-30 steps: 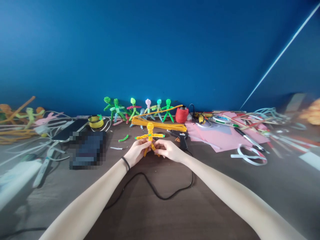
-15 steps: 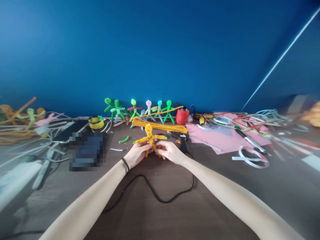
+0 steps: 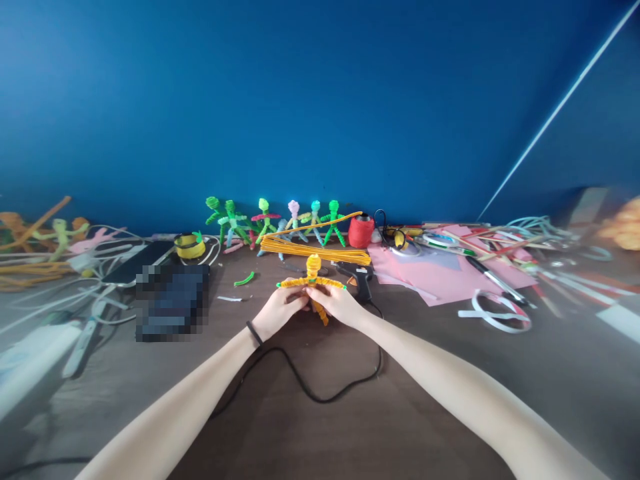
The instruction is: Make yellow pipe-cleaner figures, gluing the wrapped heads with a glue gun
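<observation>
An orange pipe-cleaner figure point(image 3: 313, 269) with a round head, outstretched arms and green tips is held upright over the dark table point(image 3: 320, 413). My left hand point(image 3: 280, 308) pinches its body from the left, fingers closed. My right hand point(image 3: 340, 303) grips it from the right, fingers closed around the lower body; one orange leg sticks out below. A black band sits on my left wrist.
A row of green, pink and teal pipe-cleaner figures point(image 3: 273, 219) stands against the blue wall. Orange pipe cleaners point(image 3: 320, 252), a red thread spool point(image 3: 361, 231), a black glue gun point(image 3: 357, 275) with its cable, pink paper point(image 3: 440, 273), scissors, white cables and a blurred dark device point(image 3: 171, 301) surround my hands.
Both hands shifted the orange figure slightly to the right and turned it; its legs are now more hidden in my fingers.
</observation>
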Demonstrator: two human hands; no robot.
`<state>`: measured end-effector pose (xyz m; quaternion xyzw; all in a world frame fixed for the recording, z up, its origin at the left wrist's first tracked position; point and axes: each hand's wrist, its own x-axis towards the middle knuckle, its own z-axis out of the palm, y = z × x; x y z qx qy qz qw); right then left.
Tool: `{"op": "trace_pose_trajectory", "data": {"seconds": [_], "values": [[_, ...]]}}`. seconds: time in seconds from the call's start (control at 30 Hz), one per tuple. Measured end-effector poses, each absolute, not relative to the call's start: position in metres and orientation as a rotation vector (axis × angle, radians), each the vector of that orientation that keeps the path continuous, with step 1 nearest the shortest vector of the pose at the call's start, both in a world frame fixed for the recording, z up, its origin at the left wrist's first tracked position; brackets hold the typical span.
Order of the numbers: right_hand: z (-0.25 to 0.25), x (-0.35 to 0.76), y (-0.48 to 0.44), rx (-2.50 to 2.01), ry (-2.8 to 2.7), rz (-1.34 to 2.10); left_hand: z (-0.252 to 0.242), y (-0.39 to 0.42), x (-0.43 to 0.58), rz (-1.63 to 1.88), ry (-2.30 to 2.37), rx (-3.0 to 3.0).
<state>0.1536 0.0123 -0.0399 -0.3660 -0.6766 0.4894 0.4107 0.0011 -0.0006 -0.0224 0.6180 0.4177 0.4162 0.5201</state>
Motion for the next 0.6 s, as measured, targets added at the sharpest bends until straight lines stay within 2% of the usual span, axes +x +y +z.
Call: {"op": "trace_pose_trajectory", "data": {"seconds": [0.3,0.37,0.6], "values": [[-0.044,0.162,0.02,-0.915,-1.614,1.364,-0.018,0.014,-0.014,1.19,1.382,1.878],[-0.044,0.163,0.021,-0.902,-1.62,1.384,-0.012,0.025,-0.02,1.072,1.509,2.082],[-0.043,0.163,0.023,-0.848,-1.576,1.41,0.009,0.092,0.003,0.896,1.483,2.345]]}}
